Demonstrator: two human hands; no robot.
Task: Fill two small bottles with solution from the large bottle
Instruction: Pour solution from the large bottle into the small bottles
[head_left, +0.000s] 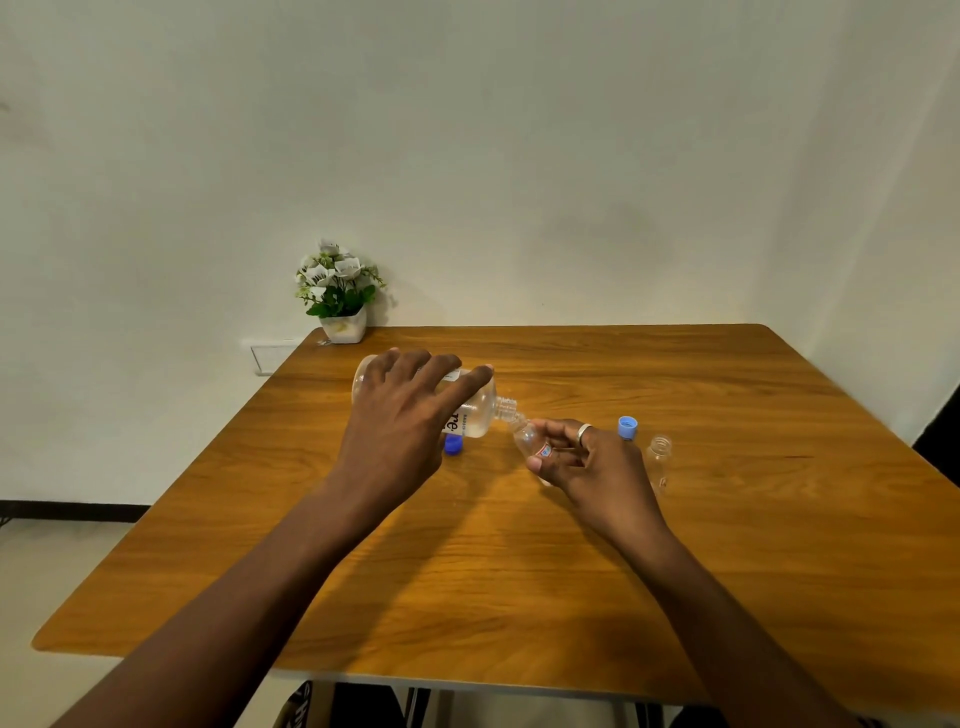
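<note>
Here the left hand (400, 415) grips the tipped large bottle (475, 410), its mouth touching the small bottle (530, 441) gripped by the right hand (592, 457).

Left hand (400, 415) tips the large clear plastic bottle (478, 410) into a small clear bottle (530, 441) gripped by the right hand (592, 462) above the wooden tabletop (519, 571)

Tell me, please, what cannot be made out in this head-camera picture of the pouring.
- Large bottle: the left hand covers most of its label and body, so the liquid level is hidden.
- Small bottle: the right hand hides its lower part; its fill level and any stream are too small to see.
- Second small bottle: clear; contents too faint to judge.
- Dark blue cap: partly behind the left hand.
</note>
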